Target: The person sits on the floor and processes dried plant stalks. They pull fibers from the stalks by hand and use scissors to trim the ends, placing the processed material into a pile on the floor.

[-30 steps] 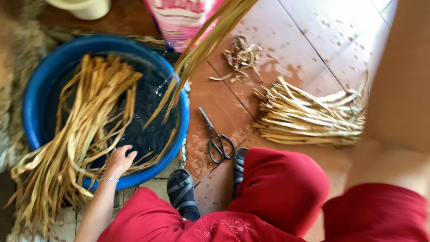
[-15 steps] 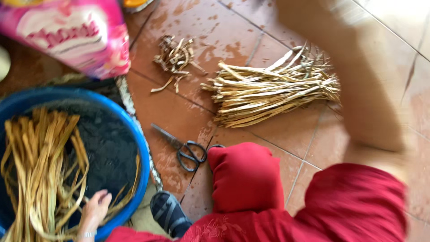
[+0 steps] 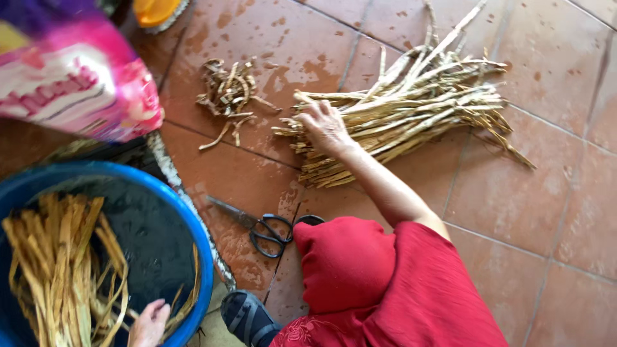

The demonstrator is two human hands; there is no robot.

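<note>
Right hand (image 3: pixel 324 125) laid on the bundle (image 3: pixel 411 109), fingers curled over stalk ends; a pick from the pile is judged in hand.
Bundle lies right of the scissors (image 3: pixel 260 228), long axis left-right, tips fanned right. Left hand (image 3: pixel 149 323) rests in the tub (image 3: pixel 193 225), grip unclear. Next: one stalk separated cleanly.

- One view only, from the person's head, looking steeply down at the tiled floor (image 3: pixel 553 212) from close range.
- Red-clothed knees (image 3: pixel 347 263) fill the 6 o'clock edge; a blue tub (image 3: pixel 204 257) is cut off at 8 o'clock.
- The stalk bundle (image 3: pixel 424 103) lies toward 1 o'clock.
</note>
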